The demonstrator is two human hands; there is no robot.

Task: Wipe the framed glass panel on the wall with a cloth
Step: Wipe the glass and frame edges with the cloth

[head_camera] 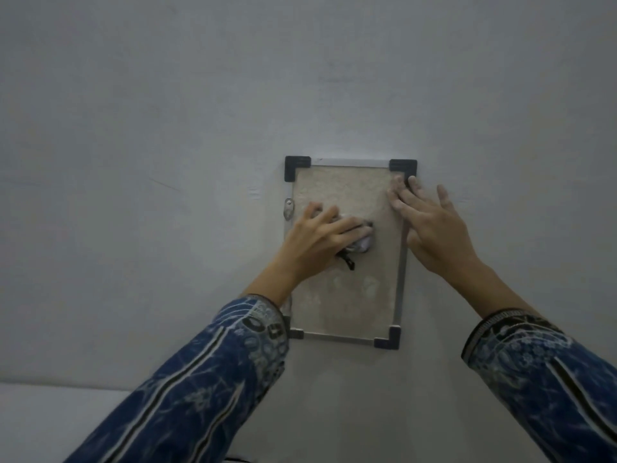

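The left hand [320, 238] lay flat with fingers spread over a bunched cloth [362, 243], pressing it against the middle of the glass panel [347, 192]; the right hand [430, 225] was open and empty, its fingers splayed across the panel's right edge near the upper right corner, apparently steadying it. The panel hung upright on a pale wall [167, 128], edged by a thin metal frame [402, 279] with dark corner caps [402, 167] and a small clip [288, 208] on its left side. The glass looked cloudy, and smudges like fingerprints showed on its lower half below the cloth. Patterned blue sleeves [207, 379] covered both forearms.

The likeliest trouble lay in the bare skin: the left fingers overhung the small cloth and the right palm rested on the glass, so either could leave fresh marks on wiped areas. Hard pressure might also shift the panel on its fixing, though how firmly it was mounted could not be told.
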